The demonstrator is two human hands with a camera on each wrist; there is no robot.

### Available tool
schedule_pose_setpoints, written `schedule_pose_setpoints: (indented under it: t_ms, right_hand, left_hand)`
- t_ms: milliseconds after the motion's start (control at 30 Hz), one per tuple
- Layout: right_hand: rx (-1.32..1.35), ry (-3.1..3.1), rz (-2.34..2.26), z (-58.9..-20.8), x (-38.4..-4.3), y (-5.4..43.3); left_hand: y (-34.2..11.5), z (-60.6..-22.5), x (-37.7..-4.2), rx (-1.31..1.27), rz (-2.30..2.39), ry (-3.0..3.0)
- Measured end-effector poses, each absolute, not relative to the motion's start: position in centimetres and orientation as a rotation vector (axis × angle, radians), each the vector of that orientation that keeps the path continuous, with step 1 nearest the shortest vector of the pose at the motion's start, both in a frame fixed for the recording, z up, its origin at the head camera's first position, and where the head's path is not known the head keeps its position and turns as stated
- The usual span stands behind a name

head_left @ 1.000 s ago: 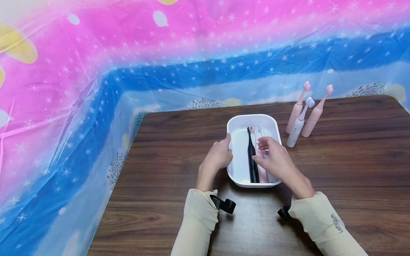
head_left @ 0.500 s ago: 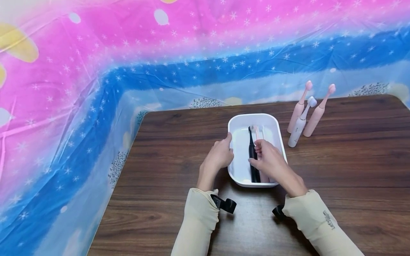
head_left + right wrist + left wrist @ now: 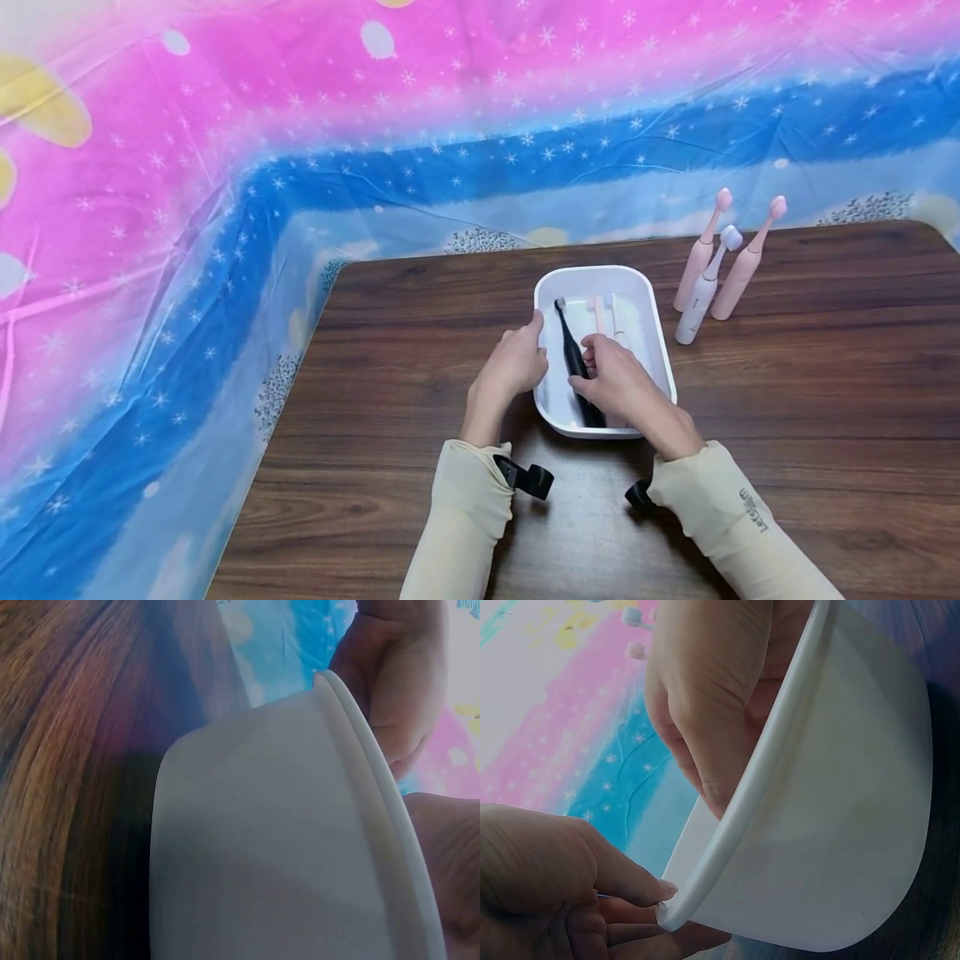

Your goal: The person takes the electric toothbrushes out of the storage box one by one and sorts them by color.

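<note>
A white plastic bin (image 3: 594,269) sits on the table. My left hand (image 3: 517,362) pinches its left rim, thumb inside and fingers beneath the lip in the left wrist view. Inside the bin, my right hand (image 3: 622,379) grips a black electric toothbrush (image 3: 570,346) by its handle, thumb on the left side and fingers curled at the right. The brush slants, its head toward the upper left. Right of it lie a pink toothbrush (image 3: 599,310) and a white toothbrush (image 3: 617,321), their handles mostly hidden by my right hand. The bin wall (image 3: 255,847) hides the grip in the right wrist view.
Three electric toothbrushes stand upright right of the bin: a white one (image 3: 697,308) in front, a pink one (image 3: 693,271) behind it, and another pink one (image 3: 738,279) to the right. A patterned cloth (image 3: 450,200) hangs behind the wooden table (image 3: 375,358).
My right hand has moved left inside the bin and taken hold of the black toothbrush, whose head has swung left, away from the pink one. My left hand stays on the rim.
</note>
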State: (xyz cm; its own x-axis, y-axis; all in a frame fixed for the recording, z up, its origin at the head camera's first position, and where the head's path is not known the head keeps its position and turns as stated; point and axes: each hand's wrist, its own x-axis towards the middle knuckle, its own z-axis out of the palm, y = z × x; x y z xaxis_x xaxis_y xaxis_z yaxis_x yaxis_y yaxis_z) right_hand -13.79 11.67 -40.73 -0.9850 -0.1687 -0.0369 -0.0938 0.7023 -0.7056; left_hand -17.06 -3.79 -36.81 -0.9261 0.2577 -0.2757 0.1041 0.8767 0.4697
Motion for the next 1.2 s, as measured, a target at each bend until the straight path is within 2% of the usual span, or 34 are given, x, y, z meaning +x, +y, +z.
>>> schedule_pose_setpoints:
  t_ms: [533, 1200]
  right_hand:
    - [-0.225, 2.757, -1.143, -41.3, -14.1, 10.8]
    - [-0.066, 2.739, -1.059, -41.1, -14.4, 10.1]
  left_hand:
    - [-3.8, -36.9, -17.0, 0.271, 0.674, 2.716]
    - [-3.7, -36.8, -17.0, 0.257, 0.657, 2.719]
